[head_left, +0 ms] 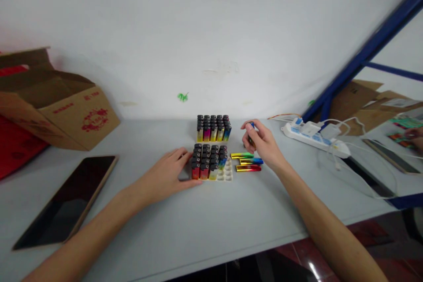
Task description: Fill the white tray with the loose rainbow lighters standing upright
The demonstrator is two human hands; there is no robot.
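Upright lighters (204, 171) with black tops and red, yellow or blue bodies stand in a pale tray (228, 175) with several bare sockets at its right side. My left hand (168, 169) grips the tray's left end, thumb along the front edge and fingers at the side. Off to the right, my right hand (262, 143) is closed around a dark lighter (251, 136), partly hidden by the fingers. Below that hand lie 3 shiny metallic sleeves (248, 168) in green, blue and red with gold. Behind the tray stands a second group of lighters (214, 128).
A dark tablet (68, 202) and an open cardboard box (77, 116) are on the left. A white power strip (313, 139) with plugs and cables lies right, near a blue metal frame (350, 70). Another person's hand (414, 136) shows at the far right edge.
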